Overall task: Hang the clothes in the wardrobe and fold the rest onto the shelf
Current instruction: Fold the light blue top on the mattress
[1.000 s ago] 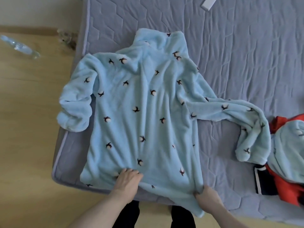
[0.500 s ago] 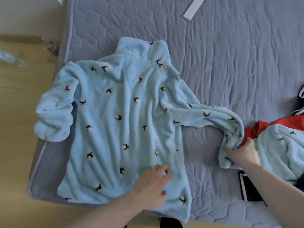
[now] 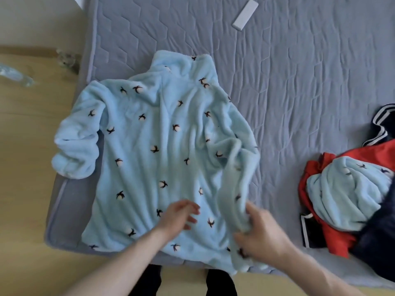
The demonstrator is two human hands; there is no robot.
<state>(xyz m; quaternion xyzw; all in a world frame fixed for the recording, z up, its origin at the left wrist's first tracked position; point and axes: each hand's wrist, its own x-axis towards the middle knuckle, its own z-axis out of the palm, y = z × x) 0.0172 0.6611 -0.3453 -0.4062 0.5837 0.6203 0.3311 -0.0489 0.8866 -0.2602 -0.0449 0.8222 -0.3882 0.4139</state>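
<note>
A light blue fleece top (image 3: 162,150) with small dark and white motifs lies spread flat on the grey quilted mattress (image 3: 299,82), collar away from me. Its left sleeve (image 3: 74,150) is bunched at the mattress's left edge. My right hand (image 3: 263,233) grips the cuff of the right sleeve (image 3: 233,184), which is folded in over the body's right side. My left hand (image 3: 179,214) hovers just over the lower middle of the top, fingers spread and holding nothing.
A pile of clothes sits at the right: a matching blue fleece piece (image 3: 346,189) on a red garment (image 3: 337,240) and a dark navy one with white stripes (image 3: 382,124). A white flat box (image 3: 245,14) lies at the far end. Wooden floor (image 3: 25,189) lies left.
My right hand went from the hem to the right sleeve's cuff and drew the sleeve inward over the body. My left hand moved right along the lower part of the top.
</note>
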